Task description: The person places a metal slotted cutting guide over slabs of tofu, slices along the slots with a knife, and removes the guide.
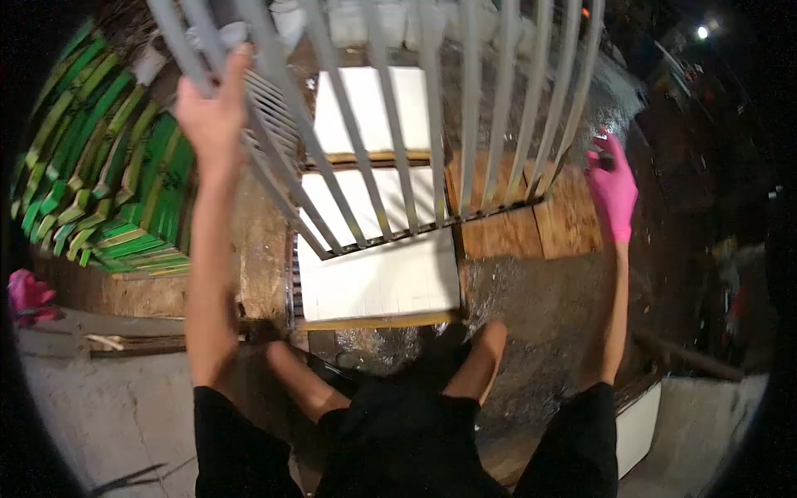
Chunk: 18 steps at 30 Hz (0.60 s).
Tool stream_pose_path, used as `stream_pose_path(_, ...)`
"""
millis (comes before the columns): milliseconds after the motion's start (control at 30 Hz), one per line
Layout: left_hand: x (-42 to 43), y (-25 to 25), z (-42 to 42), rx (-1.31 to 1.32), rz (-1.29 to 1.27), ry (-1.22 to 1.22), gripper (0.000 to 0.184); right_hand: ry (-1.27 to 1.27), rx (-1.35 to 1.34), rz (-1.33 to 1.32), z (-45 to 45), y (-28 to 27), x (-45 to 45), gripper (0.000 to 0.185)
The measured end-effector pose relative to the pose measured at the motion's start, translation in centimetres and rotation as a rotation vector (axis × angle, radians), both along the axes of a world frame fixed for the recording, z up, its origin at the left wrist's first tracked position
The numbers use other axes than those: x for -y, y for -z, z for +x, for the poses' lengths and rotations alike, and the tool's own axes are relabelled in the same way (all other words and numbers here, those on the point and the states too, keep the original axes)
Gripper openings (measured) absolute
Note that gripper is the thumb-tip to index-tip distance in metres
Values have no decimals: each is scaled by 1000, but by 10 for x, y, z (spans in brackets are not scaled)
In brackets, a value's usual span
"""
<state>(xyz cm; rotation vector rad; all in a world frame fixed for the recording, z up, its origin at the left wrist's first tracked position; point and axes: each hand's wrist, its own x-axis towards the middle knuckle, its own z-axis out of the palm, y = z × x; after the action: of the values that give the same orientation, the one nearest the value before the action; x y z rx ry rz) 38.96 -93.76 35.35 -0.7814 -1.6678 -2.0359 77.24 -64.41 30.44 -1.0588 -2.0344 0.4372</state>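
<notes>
My bare left hand (214,116) is closed round the left side of a grey barred rack (432,124), which stands tilted across the upper middle of the view. My right hand (613,187), in a pink glove, is just right of the rack, apart from its bars, with fingers curved and spread; a dark patch shows between them. Behind and below the bars lie white rectangular slabs (382,278) in a column, the nearest with a yellowish front edge. Wooden boards (498,232) lie to their right, under the rack's lower edge.
Green-edged slats (166,178) are piled at the left. A pink object (31,297) lies at the far left, above a grey ledge (91,398). White sacks or containers (344,25) line the back. The floor (531,307) is wet beside my knees.
</notes>
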Motion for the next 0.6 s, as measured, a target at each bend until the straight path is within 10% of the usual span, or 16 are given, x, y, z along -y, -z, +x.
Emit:
stream_pose_path(167,16,-49,45,-32,-248,-139,49,-284,-235,508,-37,-181,63,74)
stream_pose_path(367,76,-105,153,38,-315,-80,42,-471,93,354,4,-349,88,88)
stream_pose_path(467,128,-111,200,270,-286,54,40,-503,400,16,35,-375,112,53)
stream_pose_path(533,174,-77,214,-93,-535,-131,37,-621,436,66,63,-360,121,27)
stream_pose_path(600,213,-73,237,-28,-559,-59,66,-665,498,-92,87,-342,157,25)
